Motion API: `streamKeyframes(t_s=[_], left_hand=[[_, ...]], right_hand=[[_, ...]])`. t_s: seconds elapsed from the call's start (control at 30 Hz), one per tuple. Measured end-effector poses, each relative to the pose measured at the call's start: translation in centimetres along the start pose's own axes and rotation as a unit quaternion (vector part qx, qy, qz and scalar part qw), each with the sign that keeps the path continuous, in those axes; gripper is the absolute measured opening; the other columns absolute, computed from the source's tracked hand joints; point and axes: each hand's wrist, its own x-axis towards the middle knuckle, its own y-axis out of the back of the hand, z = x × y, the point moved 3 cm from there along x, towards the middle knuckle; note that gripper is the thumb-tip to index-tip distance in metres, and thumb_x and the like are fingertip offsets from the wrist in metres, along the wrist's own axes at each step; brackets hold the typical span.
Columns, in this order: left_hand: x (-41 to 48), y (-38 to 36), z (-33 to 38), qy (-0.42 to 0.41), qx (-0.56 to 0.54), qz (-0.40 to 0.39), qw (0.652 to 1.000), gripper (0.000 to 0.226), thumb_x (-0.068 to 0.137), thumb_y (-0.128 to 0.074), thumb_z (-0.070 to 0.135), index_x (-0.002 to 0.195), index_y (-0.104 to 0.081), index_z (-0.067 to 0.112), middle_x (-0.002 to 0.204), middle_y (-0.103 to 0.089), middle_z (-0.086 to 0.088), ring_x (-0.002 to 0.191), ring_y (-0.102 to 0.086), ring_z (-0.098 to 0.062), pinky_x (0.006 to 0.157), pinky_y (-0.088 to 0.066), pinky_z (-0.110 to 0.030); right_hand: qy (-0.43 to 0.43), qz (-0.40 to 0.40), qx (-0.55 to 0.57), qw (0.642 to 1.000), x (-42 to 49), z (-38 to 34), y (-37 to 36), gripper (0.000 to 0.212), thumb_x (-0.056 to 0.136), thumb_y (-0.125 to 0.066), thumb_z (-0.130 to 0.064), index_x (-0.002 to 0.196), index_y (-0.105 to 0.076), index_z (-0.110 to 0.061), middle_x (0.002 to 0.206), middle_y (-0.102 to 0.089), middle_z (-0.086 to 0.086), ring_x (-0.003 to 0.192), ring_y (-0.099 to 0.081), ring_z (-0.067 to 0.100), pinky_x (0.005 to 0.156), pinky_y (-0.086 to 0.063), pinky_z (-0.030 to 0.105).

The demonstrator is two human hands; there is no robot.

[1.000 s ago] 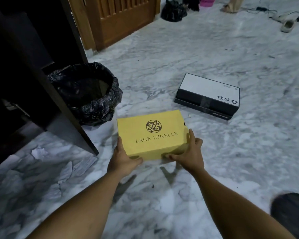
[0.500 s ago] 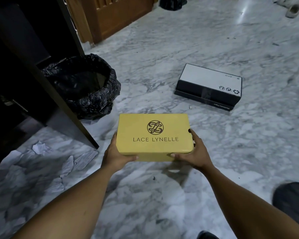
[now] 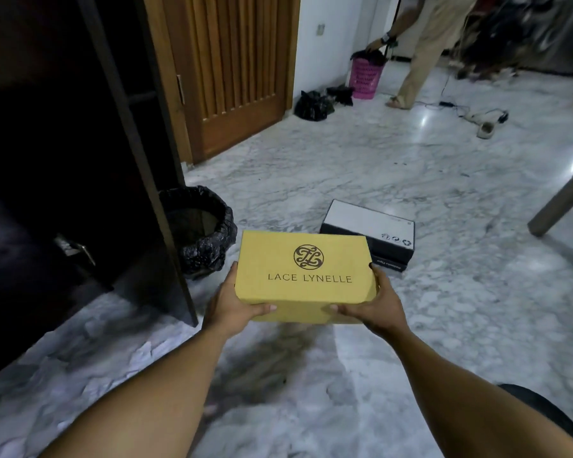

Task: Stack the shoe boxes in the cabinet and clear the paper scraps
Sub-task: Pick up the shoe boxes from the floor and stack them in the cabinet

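Left hand [image 3: 234, 300], right hand [image 3: 376, 304] clasp yellow box [image 3: 303, 271] by ends, off floor [image 3: 411, 166]. Black box [image 3: 368, 231] at 1 o'clock unstacked. Cabinet [image 3: 80, 133] at 9.

The cabinet [image 3: 63, 143] at the left is too dark inside to read; the yellow box [image 3: 305, 282] covers one corner of the black box [image 3: 371, 223].
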Motion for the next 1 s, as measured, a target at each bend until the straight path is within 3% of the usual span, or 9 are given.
streamKeyframes(t_s=[0.17,0.27,0.33,0.4,0.47,0.57,0.63,0.8,1.0], left_hand=[[-3.4,5.1,13.3,-0.119,-0.062,0.026,0.991,0.151,0.029,-0.091,0.069,0.156,-0.015,0.041,0.136,-0.057,0.011,0.126,-0.053,-0.012,0.105,-0.047,-0.039],[-6.8,8.7,20.5,-0.185,-0.071,0.058,0.979,0.147,0.03,-0.091,0.071,0.153,-0.014,0.049,0.135,-0.054,0.004,0.126,-0.051,-0.017,0.106,-0.046,-0.044],[-9.8,11.2,24.9,-0.233,-0.075,0.081,0.966,0.148,0.028,-0.087,0.077,0.153,-0.014,0.05,0.135,-0.05,0.005,0.128,-0.047,-0.017,0.109,-0.043,-0.045],[-13.6,13.9,29.0,-0.282,-0.079,0.106,0.95,0.145,0.034,-0.09,0.067,0.156,-0.015,0.043,0.132,-0.044,0.007,0.127,-0.042,-0.013,0.109,-0.04,-0.042],[-17.5,17.1,32.1,-0.325,-0.071,0.15,0.931,0.139,0.041,-0.09,0.061,0.157,-0.017,0.037,0.131,-0.045,0.006,0.124,-0.043,-0.013,0.103,-0.043,-0.039],[-22.9,22.8,35.2,-0.368,-0.023,0.23,0.901,0.133,0.041,-0.084,0.069,0.155,-0.023,0.036,0.122,-0.046,0.007,0.111,-0.046,-0.008,0.086,-0.041,-0.025],[-25.8,26.8,36.4,-0.387,-0.004,0.274,0.88,0.132,0.041,-0.082,0.073,0.154,-0.025,0.036,0.122,-0.046,0.006,0.109,-0.046,-0.008,0.084,-0.04,-0.024],[-30.9,38.0,36.3,-0.383,0.052,0.365,0.847,0.136,0.04,-0.078,0.081,0.156,-0.02,0.038,0.134,-0.049,0.003,0.114,-0.045,-0.008,0.085,-0.044,-0.027],[-34.6,51.2,30.6,-0.326,0.092,0.427,0.839,0.138,0.039,-0.079,0.083,0.155,-0.019,0.04,0.138,-0.051,0.007,0.123,-0.047,-0.012,0.099,-0.046,-0.036]], right_hand=[[0.098,0.088,0.005,0.991,-3.6,-11.4,8.5,0.116,0.042,-0.101,-0.033,0.142,-0.042,-0.028,0.114,-0.054,-0.024,0.11,-0.057,0.011,0.081,-0.052,0.021],[0.177,0.124,0.021,0.976,-7.2,-18.3,13.0,0.12,0.035,-0.098,-0.051,0.14,-0.043,-0.034,0.126,-0.056,-0.015,0.117,-0.056,0.014,0.098,-0.053,0.037],[0.227,0.142,0.032,0.963,-10.2,-22.8,15.3,0.122,0.039,-0.098,-0.048,0.144,-0.04,-0.028,0.133,-0.051,-0.012,0.123,-0.051,0.012,0.103,-0.047,0.032],[0.27,0.173,0.043,0.946,-13.4,-26.9,17.1,0.12,0.042,-0.098,-0.038,0.146,-0.04,-0.022,0.134,-0.047,-0.011,0.125,-0.046,0.008,0.107,-0.041,0.029],[0.31,0.202,0.044,0.928,-16.4,-30.7,18.2,0.121,0.04,-0.097,-0.043,0.145,-0.04,-0.025,0.141,-0.048,-0.009,0.129,-0.044,0.009,0.111,-0.037,0.032],[0.357,0.219,0.058,0.906,-20.2,-35.8,18.2,0.122,0.039,-0.094,-0.051,0.146,-0.039,-0.026,0.146,-0.047,-0.006,0.133,-0.043,0.01,0.115,-0.036,0.036],[0.384,0.224,0.074,0.893,-22.4,-39.3,17.4,0.123,0.038,-0.093,-0.052,0.146,-0.039,-0.028,0.146,-0.045,-0.006,0.133,-0.042,0.012,0.114,-0.038,0.042],[0.452,0.179,0.104,0.868,-24.6,-47.1,11.7,0.123,0.039,-0.091,-0.057,0.146,-0.034,-0.036,0.149,-0.041,-0.004,0.135,-0.041,0.017,0.11,-0.042,0.052],[0.474,0.015,0.151,0.867,-24.8,-54.4,-2.2,0.128,0.051,-0.092,-0.045,0.155,-0.019,-0.029,0.156,-0.033,-0.007,0.142,-0.031,0.014,0.119,-0.028,0.046]])
